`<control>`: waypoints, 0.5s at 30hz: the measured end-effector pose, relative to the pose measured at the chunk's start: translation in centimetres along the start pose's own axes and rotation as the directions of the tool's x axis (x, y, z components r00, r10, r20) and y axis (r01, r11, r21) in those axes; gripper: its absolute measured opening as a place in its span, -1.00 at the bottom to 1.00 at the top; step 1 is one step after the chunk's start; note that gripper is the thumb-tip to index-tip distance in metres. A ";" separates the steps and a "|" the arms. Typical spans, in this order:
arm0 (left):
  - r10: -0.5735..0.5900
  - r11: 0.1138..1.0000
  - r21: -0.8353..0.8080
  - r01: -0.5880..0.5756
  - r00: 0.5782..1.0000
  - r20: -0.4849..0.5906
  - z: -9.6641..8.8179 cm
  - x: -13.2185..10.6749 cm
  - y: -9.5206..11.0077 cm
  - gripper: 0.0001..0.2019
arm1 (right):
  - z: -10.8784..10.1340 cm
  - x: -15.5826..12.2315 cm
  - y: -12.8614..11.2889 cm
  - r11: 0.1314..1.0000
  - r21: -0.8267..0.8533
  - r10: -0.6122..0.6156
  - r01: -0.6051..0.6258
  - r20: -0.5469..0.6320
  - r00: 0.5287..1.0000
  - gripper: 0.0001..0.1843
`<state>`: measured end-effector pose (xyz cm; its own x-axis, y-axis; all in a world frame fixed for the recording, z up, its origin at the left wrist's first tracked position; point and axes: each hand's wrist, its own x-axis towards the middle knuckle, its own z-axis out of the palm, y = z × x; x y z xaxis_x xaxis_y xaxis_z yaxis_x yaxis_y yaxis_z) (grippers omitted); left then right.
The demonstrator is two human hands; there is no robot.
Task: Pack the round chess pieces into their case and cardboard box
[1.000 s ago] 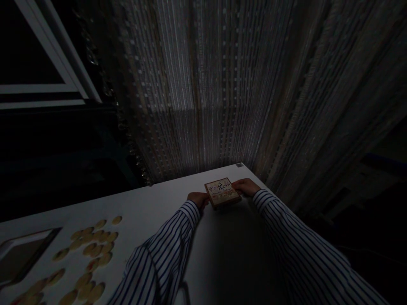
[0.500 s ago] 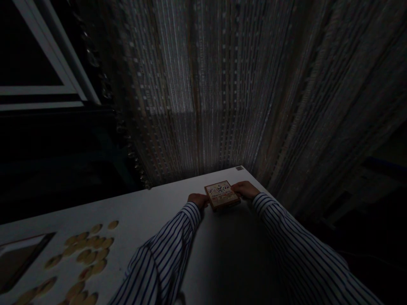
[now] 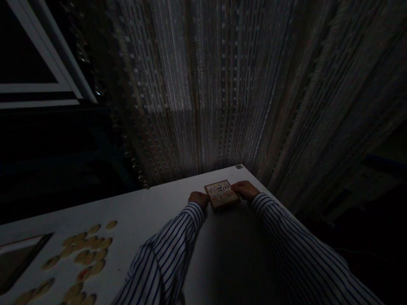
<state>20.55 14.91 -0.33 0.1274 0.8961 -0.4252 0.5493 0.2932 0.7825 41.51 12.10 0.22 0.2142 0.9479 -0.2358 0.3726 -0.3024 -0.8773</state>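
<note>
A flat square box (image 3: 221, 195) with a printed lid of dark characters and small coloured figures lies near the far right corner of the white table (image 3: 159, 212). My left hand (image 3: 199, 198) is closed at the box's left edge, its thumb side against it. On the opposite edge, my right hand (image 3: 245, 189) grips the box with the fingers pressed together. Both forearms wear blue-and-white striped sleeves. The scene is dim, so the fingertips are hard to make out.
Several round, pale wooden discs (image 3: 92, 242) are scattered over the table's left part. A dark-edged board or tray (image 3: 23, 258) lies at the far left. Behind the table hangs a string curtain (image 3: 203, 93). A small printed square (image 3: 239, 167) marks the table's back corner.
My left hand has shifted slightly at the box's left edge. The box and my right hand stay about where they were; the view has turned very slightly.
</note>
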 end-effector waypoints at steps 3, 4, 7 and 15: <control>0.034 0.999 0.028 -0.032 0.997 -0.065 0.1 0.0 -0.2 -0.78 | 0.1 0.1 0.1 1.000 -0.026 -0.018 0.017 -0.016 1.000 -0.82; 0.046 0.999 0.032 -0.044 0.995 -0.085 0.1 0.0 -0.3 -0.81 | 0.1 0.2 0.2 0.999 -0.038 -0.026 0.025 -0.024 0.999 -0.82; 0.077 0.997 0.031 -0.074 0.988 -0.135 0.3 0.1 -0.4 -0.85 | 0.4 0.5 0.4 0.995 -0.082 -0.056 0.051 -0.058 0.997 -0.82; 0.074 0.997 -0.018 -0.079 0.977 -0.199 0.3 0.2 -0.3 -0.89 | 0.5 0.3 0.4 0.949 -0.302 -0.143 0.095 -0.140 0.980 -0.75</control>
<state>20.63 14.87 -0.79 0.0010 0.9637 -0.2671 0.5223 0.2272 0.8219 41.26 12.35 -0.44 0.2830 0.9580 -0.0470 0.6463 -0.2267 -0.7286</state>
